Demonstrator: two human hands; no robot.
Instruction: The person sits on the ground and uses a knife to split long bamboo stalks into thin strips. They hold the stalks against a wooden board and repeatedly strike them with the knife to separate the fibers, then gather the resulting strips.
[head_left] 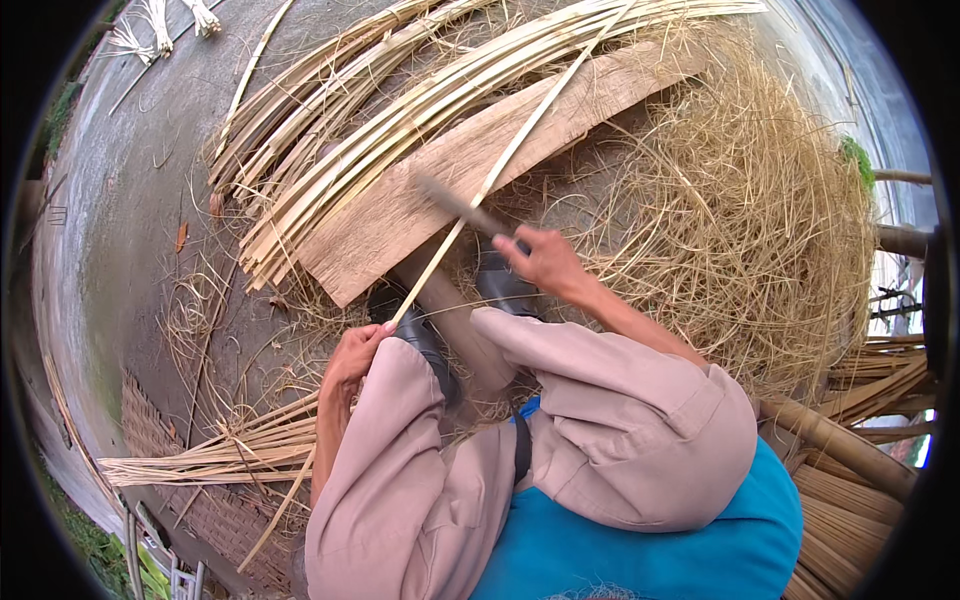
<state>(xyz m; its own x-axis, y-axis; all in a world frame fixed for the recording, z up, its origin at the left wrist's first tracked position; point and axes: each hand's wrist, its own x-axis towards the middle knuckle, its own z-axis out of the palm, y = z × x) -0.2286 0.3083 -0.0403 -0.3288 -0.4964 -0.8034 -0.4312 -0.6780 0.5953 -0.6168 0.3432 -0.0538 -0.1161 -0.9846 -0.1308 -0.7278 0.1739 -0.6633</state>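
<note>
On the grey concrete ground [130, 200], along its left edge, a sheaf of pale, flat split-bamboo strips [200, 455] lies finished. The left hand [350, 360] pinches the near end of a long thin bamboo strip [500, 165] — its length runs up across the rough wooden plank [400, 215]. The right hand [545, 262] is closed on a dark-bladed knife [455, 205], apparently shaving the strip. The big heap of straw-coloured shavings [760, 220] suggests much done — uncut strips [380, 110] remain.

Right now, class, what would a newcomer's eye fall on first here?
A long bamboo strip runs up the middle, pinched by the left hand while the right hand holds a knife against it. Right lies a pile of shavings; beneath, a wooden plank.
</note>
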